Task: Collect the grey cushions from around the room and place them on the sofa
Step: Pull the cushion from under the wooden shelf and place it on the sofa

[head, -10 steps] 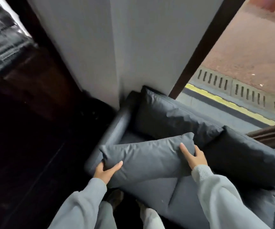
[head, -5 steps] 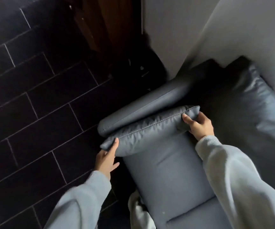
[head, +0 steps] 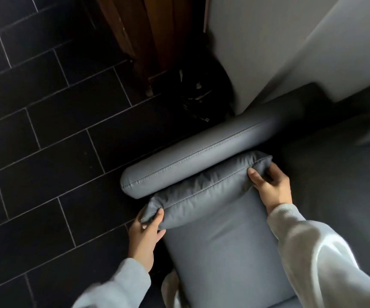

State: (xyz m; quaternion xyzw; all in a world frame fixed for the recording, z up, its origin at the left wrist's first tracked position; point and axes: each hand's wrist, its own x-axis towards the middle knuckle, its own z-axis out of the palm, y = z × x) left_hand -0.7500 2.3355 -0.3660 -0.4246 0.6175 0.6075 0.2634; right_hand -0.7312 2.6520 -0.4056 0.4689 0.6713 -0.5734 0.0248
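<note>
A grey cushion (head: 204,192) stands on edge on the grey sofa's seat (head: 224,258), pressed against the rounded armrest (head: 201,156). My left hand (head: 144,236) grips its near left corner at the seat's front edge. My right hand (head: 270,187) holds its far right corner, fingers curled over the seam. A darker back cushion (head: 346,165) fills the sofa's right side, blurred.
Dark tiled floor (head: 46,130) spreads to the left of the sofa. A brown wooden door or panel (head: 157,34) and a grey wall (head: 268,41) stand behind the armrest, with a dark cluttered corner (head: 197,94) between them.
The cushion has gone from lying above the seat to standing against the armrest. My view has swung down and left, from the window to the floor.
</note>
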